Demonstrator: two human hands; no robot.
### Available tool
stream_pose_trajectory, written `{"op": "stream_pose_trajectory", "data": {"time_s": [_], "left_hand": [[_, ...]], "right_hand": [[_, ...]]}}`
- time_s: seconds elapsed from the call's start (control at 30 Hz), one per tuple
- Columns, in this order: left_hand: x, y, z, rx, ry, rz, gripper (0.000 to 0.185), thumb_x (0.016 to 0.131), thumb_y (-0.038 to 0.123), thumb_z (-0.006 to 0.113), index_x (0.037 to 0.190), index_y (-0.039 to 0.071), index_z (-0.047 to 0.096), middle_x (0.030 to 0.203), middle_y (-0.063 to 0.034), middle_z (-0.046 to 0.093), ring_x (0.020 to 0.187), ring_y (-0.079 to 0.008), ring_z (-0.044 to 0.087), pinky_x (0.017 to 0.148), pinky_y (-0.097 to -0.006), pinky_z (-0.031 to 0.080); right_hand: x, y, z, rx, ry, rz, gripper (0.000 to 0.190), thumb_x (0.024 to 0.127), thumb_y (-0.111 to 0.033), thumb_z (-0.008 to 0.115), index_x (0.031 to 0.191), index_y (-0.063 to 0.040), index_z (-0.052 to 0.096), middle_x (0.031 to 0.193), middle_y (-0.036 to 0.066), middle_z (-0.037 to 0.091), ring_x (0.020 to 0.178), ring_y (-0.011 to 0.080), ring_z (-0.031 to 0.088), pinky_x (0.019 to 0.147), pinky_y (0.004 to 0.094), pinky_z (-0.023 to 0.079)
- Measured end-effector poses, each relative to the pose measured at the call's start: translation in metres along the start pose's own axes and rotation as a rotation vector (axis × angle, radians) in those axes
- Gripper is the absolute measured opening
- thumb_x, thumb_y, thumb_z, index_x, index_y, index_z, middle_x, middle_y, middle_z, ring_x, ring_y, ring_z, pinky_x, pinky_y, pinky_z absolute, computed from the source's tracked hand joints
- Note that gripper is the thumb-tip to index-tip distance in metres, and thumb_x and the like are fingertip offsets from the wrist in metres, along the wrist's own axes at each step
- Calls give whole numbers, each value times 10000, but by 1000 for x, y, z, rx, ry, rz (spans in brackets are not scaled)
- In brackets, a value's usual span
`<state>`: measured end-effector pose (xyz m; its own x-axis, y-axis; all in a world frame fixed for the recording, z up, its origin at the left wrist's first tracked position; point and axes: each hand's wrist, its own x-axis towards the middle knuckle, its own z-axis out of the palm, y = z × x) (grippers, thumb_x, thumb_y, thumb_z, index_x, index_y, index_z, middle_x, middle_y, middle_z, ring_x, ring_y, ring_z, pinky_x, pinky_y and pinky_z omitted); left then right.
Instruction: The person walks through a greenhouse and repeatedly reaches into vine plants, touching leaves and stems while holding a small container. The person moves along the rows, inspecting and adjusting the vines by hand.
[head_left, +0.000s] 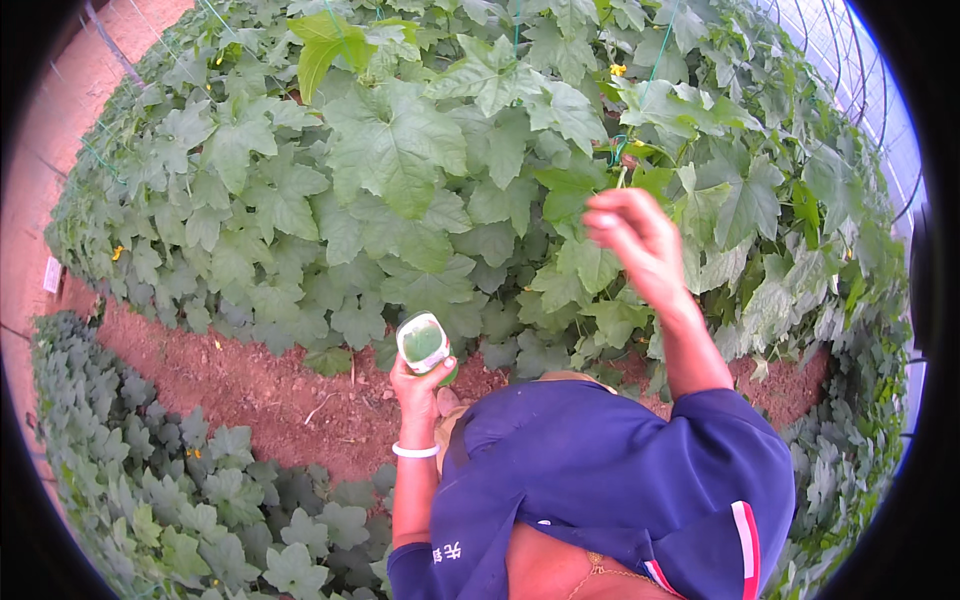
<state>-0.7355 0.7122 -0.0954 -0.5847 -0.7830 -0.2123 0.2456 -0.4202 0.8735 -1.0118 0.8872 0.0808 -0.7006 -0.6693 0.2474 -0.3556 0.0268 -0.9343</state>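
A small cup-like container with green contents (421, 341) is held upright in my left hand (420, 382), which wears a white bracelet at the wrist. My right hand (634, 225) is raised at the leafy vines, fingertips drawn together beside a thin pale green stem (621, 177). Whether the fingers pinch anything cannot be seen. Just above them, a green tie (618, 147) loops around the vine. Broad lobed leaves (397, 146) spread to the left of my right hand.
Green strings (661, 45) run upward through the vines, with a yellow flower (617, 70) near one. A reddish soil path (330, 405) lies below the foliage, and another row of leafy plants (232, 487) grows at the lower left. Curved hoops (862, 67) stand at the upper right.
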Motion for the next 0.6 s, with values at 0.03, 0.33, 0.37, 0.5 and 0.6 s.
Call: {"op": "stream_pose_trajectory", "data": {"time_s": [0.03, 0.33, 0.37, 0.5, 0.6], "left_hand": [[2, 6, -6, 0, -3, 4, 576, 705, -147, 803, 1233, 13, 641, 1101, -87, 727, 991, -184, 701, 886, -328, 571], [8, 36, -77, -1, 138, 10, 590, 700, -157, 779, 1248, -6, 624, 1107, -93, 716, 1000, -204, 699, 905, -347, 563], [8, 37, -83, 5, 154, 9, 590, 698, -156, 779, 1247, -7, 624, 1108, -93, 716, 1002, -204, 698, 908, -350, 561], [6, 43, -107, -1, 200, 20, 584, 697, -151, 788, 1241, -9, 630, 1110, -95, 715, 999, -200, 694, 909, -352, 558], [7, 49, -119, -9, 200, 17, 580, 698, -141, 802, 1236, -5, 635, 1114, -94, 715, 997, -201, 695, 912, -350, 558]], "right_hand": [[17, -1, 31, -32, -85, 73, 396, 997, -231, 653, 1324, -33, 551, 1233, 103, 653, 1116, 199, 641, 959, 335, 520], [175, 209, 123, -338, 207, 444, 629, 894, -421, 686, 1287, 55, 562, 1038, 263, 711, 940, 390, 700, 876, 477, 546], [173, 230, 125, -634, 106, 425, 510, 898, -374, 670, 1199, 36, 632, 1036, 281, 707, 969, 415, 692, 894, 485, 539], [120, 282, 148, -541, 19, 512, 362, 919, -292, 684, 1108, 10, 623, 792, 107, 730, 747, 213, 736, 697, 368, 569], [110, 283, 150, -387, 63, 641, 387, 936, -303, 676, 1162, -9, 568, 876, 94, 724, 690, 181, 721, 643, 345, 566]]}}
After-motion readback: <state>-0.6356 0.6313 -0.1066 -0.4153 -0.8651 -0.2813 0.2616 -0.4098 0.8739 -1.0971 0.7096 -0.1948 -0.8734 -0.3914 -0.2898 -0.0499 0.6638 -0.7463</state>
